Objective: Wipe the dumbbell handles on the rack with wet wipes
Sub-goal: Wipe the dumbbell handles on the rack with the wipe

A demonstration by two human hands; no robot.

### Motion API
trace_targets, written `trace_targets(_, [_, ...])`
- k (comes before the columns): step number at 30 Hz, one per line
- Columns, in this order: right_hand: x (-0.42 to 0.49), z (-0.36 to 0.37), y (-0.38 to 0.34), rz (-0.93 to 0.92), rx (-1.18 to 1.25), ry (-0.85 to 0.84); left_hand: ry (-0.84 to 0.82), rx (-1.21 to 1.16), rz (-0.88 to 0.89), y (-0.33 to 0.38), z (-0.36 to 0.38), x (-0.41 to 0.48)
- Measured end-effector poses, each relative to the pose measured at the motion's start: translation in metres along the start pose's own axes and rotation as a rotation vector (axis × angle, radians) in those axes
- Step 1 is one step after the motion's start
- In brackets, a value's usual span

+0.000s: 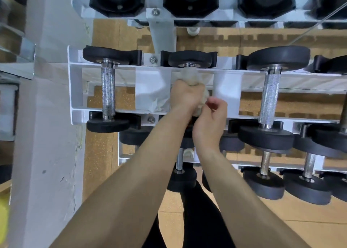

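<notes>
On the white rack (pixel 75 90), a bare dumbbell (pixel 108 90) lies at left. The left hand (pixel 185 95) grips a crumpled wipe (pixel 190 77) around the middle dumbbell's (pixel 189 59) handle. The right hand (pixel 211 114) curls just beside the wipe; whether it pinches it, I cannot tell.

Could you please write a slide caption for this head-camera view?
Left hand and right hand hold a wet wipe around the handle of the middle dumbbell on the rack.

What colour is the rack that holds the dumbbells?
The rack is white, plainly shown in the head view, the only view here.
</notes>
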State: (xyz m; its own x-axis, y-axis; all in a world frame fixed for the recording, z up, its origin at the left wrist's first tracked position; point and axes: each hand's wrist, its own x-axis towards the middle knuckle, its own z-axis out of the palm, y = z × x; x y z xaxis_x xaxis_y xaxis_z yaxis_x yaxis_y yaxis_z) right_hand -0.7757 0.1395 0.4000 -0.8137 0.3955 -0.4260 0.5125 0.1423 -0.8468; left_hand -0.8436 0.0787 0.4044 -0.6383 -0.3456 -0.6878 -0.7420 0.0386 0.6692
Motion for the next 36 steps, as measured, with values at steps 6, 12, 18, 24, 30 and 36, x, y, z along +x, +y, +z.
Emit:
trace_targets(6, [-0.004, 0.012, 0.014, -0.153, -0.060, 0.135, -0.134, -0.294, -0.043, 0.018, -0.007, 0.026])
trace_targets(12, [-0.002, 0.018, 0.014, -0.205, -0.040, 0.208, -0.287, -0.183, 0.061, -0.003, -0.024, 0.018])
trace_targets(18, [-0.002, 0.017, 0.014, -0.188, -0.042, 0.191, -0.341, 0.390, 0.108, -0.022, -0.033, -0.012])
trace_targets(24, [-0.001, 0.012, 0.014, -0.195, -0.038, 0.137, -0.218, 0.764, 0.126, -0.029, -0.035, -0.025])
trace_targets(30, [-0.002, 0.013, 0.015, -0.216, -0.074, 0.098, -0.359, 1.070, 0.318, -0.046, -0.072, -0.019])
trace_targets(36, [-0.003, 0.018, 0.019, -0.256, -0.083, 0.134, -0.276, 0.431, 0.200, -0.036, -0.052, -0.028])
